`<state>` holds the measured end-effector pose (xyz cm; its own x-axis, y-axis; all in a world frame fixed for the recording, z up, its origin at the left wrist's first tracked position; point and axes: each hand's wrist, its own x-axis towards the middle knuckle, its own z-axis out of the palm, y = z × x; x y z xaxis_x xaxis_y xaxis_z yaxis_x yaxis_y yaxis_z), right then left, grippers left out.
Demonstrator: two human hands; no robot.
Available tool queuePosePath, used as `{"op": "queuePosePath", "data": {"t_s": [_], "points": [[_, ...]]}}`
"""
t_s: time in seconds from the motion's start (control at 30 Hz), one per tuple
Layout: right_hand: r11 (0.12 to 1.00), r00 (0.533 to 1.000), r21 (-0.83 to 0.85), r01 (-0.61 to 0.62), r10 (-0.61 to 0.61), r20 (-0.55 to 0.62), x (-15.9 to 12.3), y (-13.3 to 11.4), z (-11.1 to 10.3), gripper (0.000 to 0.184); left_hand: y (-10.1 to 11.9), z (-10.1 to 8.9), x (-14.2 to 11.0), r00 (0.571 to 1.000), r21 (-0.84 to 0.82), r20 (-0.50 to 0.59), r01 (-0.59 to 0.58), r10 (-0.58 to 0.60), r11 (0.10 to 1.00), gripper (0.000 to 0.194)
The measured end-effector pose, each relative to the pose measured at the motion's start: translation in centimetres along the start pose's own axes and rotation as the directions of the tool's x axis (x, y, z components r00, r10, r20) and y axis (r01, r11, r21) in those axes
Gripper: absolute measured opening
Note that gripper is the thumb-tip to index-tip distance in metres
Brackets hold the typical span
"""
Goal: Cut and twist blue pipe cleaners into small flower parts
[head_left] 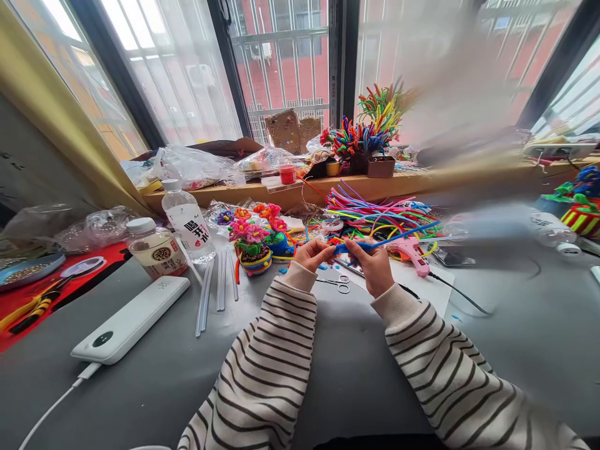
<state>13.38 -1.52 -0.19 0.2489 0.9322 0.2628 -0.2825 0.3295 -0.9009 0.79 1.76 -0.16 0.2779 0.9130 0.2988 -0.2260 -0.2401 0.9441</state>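
My left hand (313, 254) and my right hand (374, 265) are both pinched on a blue pipe cleaner (398, 237) above the grey table (356, 356). The pipe cleaner runs from my left fingers through my right fingers and sticks out to the right. Small scissors (338, 284) lie on the table just below my hands. A pink glue gun (412, 252) lies to the right of my right hand. Behind my hands is a heap of coloured pipe cleaners (375, 212).
A small pot of pipe-cleaner flowers (253, 240) stands left of my hands, with clear glue sticks (220, 290), two bottles (187, 226) and a white power bank (131, 319) further left. Pliers (28, 307) lie on a red mat. The windowsill (234, 192) holds bags and more flowers.
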Motion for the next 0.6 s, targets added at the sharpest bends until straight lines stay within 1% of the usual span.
{"op": "queuePosePath", "data": {"t_s": [0.07,0.13,0.3,0.43,0.5,0.53,0.6], "points": [[1.000,0.999,-0.004,0.011,-0.011,-0.037,0.14,0.12,0.03,0.022,0.05,0.17,0.02,0.999,0.027,-0.014,-0.031,0.032,0.999,0.022],[1.000,0.999,0.000,0.008,-0.008,-0.046,0.33,0.12,-0.02,0.022,0.16,0.29,0.02,0.999,0.044,-0.021,-0.049,0.050,0.998,0.021],[0.999,1.000,0.038,-0.009,0.009,0.017,0.56,-0.16,-0.23,0.021,0.30,0.42,0.01,0.999,0.012,-0.012,-0.039,0.039,0.999,0.022],[0.996,0.998,0.072,-0.046,0.043,0.036,0.45,-0.26,-0.27,0.021,0.29,0.40,0.01,1.000,-0.044,0.003,0.002,-0.001,0.999,0.024],[0.996,0.997,0.066,-0.053,0.049,0.060,0.41,-0.26,-0.30,0.020,0.31,0.35,0.01,0.998,-0.063,0.045,0.044,-0.041,0.997,0.027],[0.997,0.996,0.058,-0.051,0.047,0.074,0.40,-0.26,-0.33,0.019,0.34,0.33,0.00,0.997,-0.063,0.059,0.063,-0.060,0.996,0.029],[0.998,0.995,0.040,-0.046,0.042,0.092,0.41,-0.25,-0.38,0.020,0.37,0.32,-0.05,0.995,-0.047,0.053,0.084,-0.081,0.995,0.028]]}}
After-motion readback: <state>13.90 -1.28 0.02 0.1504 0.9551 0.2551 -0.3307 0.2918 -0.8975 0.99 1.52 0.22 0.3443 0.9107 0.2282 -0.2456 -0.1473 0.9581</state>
